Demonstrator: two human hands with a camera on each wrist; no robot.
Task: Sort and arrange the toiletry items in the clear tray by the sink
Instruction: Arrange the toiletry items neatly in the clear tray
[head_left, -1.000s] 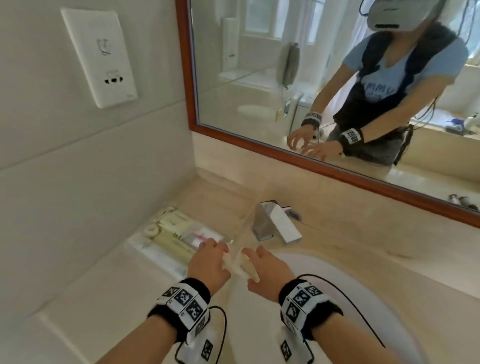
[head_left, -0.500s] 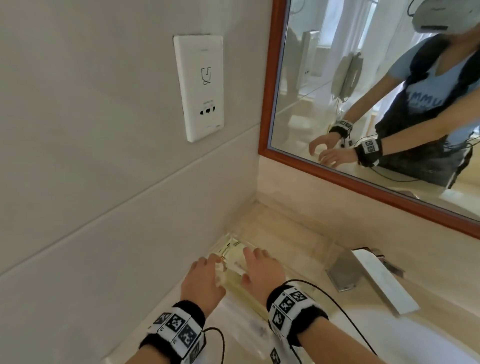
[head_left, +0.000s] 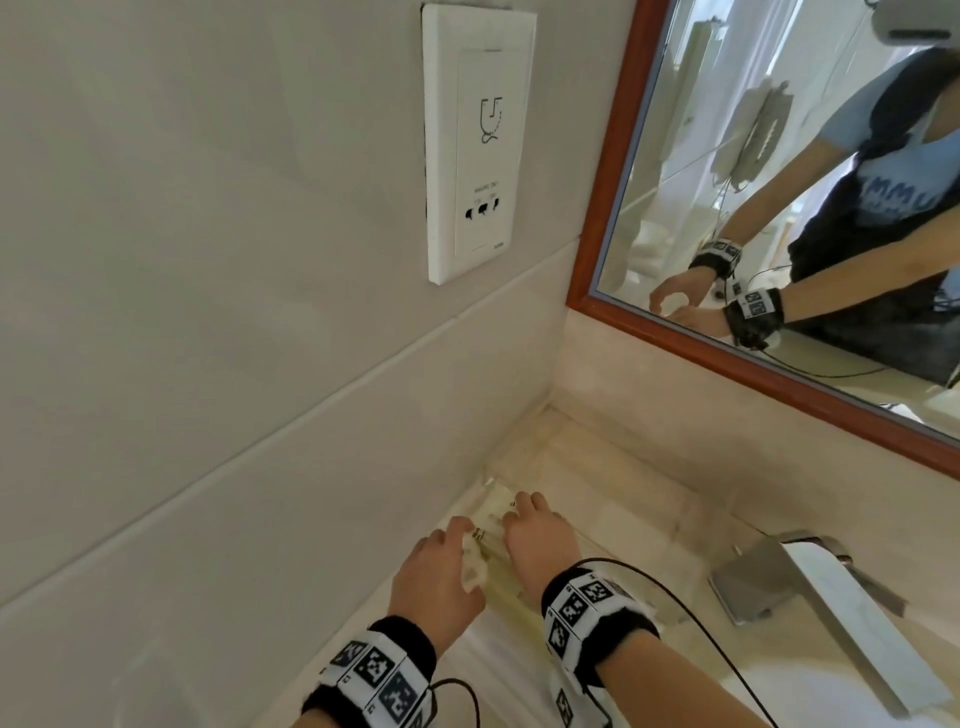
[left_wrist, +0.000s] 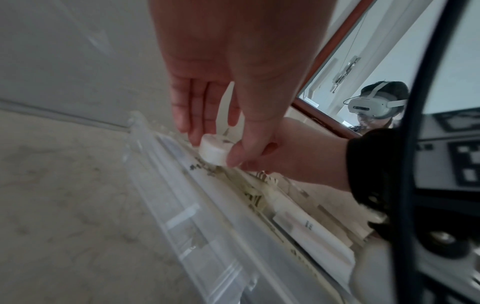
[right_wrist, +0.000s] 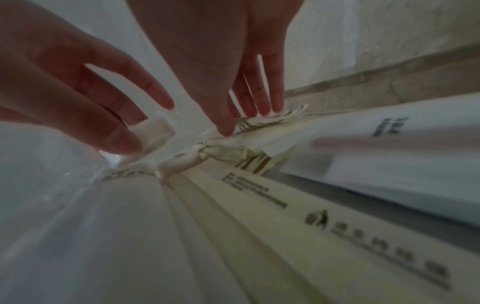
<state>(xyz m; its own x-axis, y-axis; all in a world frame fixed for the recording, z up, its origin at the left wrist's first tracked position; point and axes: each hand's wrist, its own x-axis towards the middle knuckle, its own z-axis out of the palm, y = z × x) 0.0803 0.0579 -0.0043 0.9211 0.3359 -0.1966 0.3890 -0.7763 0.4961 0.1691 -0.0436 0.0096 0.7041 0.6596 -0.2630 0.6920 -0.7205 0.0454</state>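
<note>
A clear tray (head_left: 524, 470) lies on the counter against the left wall, filled with long cream packets (right_wrist: 285, 214) and a white box (left_wrist: 311, 236). My left hand (head_left: 457, 551) pinches a small white round cap (left_wrist: 214, 152) between thumb and fingers, low over the tray's far end. In the right wrist view the same cap (right_wrist: 155, 131) shows at the left hand's fingertips. My right hand (head_left: 519, 512) is beside it, its straight fingers (right_wrist: 259, 107) resting on a crinkled striped packet (right_wrist: 275, 119) in the tray.
A steel faucet (head_left: 810, 587) stands to the right, over the sink. The tiled wall with a white shaver socket (head_left: 475, 140) runs close along the tray's left side. A wood-framed mirror (head_left: 602, 208) hangs above the beige counter (head_left: 613, 457).
Both hands have moved from over the sink rim leftward and away to the far end of the tray. The head view has turned left toward the wall.
</note>
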